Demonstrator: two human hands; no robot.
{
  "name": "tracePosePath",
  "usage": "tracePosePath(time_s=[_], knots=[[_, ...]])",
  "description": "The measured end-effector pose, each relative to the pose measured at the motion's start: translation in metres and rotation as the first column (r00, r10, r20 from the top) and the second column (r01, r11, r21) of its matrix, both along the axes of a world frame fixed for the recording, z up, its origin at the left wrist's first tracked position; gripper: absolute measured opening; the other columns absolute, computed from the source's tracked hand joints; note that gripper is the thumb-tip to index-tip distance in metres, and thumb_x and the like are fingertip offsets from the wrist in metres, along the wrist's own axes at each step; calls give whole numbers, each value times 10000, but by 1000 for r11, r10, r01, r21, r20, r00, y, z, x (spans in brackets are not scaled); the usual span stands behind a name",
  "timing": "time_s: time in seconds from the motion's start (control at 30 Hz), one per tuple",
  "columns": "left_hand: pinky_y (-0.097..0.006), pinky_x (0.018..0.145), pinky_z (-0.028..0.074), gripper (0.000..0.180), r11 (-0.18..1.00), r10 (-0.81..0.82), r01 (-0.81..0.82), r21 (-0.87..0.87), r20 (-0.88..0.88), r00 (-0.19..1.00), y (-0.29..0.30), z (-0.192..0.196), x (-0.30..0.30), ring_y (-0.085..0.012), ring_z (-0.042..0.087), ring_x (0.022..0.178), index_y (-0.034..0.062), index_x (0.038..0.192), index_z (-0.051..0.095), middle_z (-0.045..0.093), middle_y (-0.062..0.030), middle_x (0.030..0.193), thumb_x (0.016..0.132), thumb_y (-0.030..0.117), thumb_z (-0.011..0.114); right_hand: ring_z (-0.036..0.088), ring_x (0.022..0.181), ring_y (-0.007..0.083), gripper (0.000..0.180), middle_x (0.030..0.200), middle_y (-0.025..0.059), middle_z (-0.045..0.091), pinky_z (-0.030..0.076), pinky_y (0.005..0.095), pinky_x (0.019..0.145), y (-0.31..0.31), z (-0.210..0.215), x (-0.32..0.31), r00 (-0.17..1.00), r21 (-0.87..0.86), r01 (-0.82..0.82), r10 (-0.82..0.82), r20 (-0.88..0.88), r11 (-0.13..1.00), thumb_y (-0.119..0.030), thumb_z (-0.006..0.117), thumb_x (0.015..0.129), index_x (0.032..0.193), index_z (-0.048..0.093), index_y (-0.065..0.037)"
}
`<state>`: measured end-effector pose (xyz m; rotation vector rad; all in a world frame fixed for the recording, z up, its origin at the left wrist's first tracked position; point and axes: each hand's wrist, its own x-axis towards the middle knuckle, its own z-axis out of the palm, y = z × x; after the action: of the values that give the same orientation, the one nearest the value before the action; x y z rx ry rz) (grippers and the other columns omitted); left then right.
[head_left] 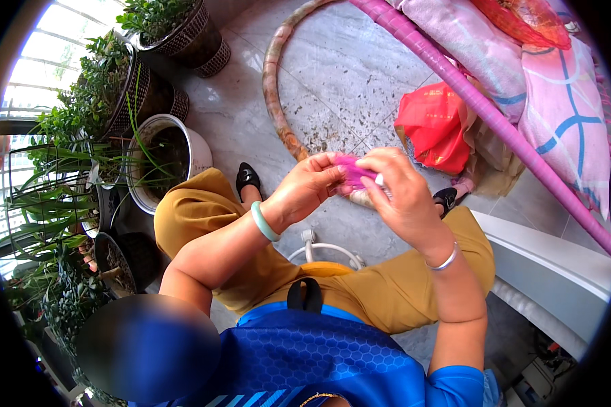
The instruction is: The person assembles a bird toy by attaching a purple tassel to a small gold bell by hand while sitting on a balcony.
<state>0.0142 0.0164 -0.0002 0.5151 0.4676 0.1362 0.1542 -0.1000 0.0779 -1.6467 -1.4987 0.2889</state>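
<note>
– Where's the pink tape?
– I see the pink tape [354, 171] between both hands, above the knees. My left hand [310, 184] pinches one end, my right hand [398, 192] grips the other.
– Its look?
– Bright magenta, crumpled, probably thin film.

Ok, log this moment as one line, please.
left hand: pinching pink tape | right hand: gripping same tape at hoop | seated, potted plants at left

A home balcony or sunroom, by the look of it: left of the fingers, potted plants [156, 41] crowd a bright railed window [44, 61]; beyond them, speckled floor tiles [346, 68]; to the right, pink bedding [523, 74] piled up.
</note>
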Motion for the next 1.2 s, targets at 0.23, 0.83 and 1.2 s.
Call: tracePosePath(time_s=[0.23,0.83,1.2], knots=[[-311,828,510,195,993,-77,84,78,-87,993,-7,0,-2,-165,618,875,28,1075,561,626,-87,955,898,106,539,575,859,300,333,948,125,542,481,381,721,13,-14,19,979,6,100,-99,181,995,105,567,676,976,539,-36],[-305,816,517,138,991,-35,42,124,-59,998,-5,-3,-8,-163,614,859,17,1021,521,601,-91,959,901,84,532,571,853,298,285,942,123,556,475,376,723,6,-20,2,994,-68,-63,69,86,996,74,587,689,945,550,-46],[-290,797,519,184,997,-52,52,65,9,999,-2,3,-13,-146,613,867,47,1081,515,590,-95,1030,905,97,530,575,853,282,289,943,104,547,485,365,694,8,-13,20,990,-74,93,-85,114,993,92,575,701,952,539,-46]])
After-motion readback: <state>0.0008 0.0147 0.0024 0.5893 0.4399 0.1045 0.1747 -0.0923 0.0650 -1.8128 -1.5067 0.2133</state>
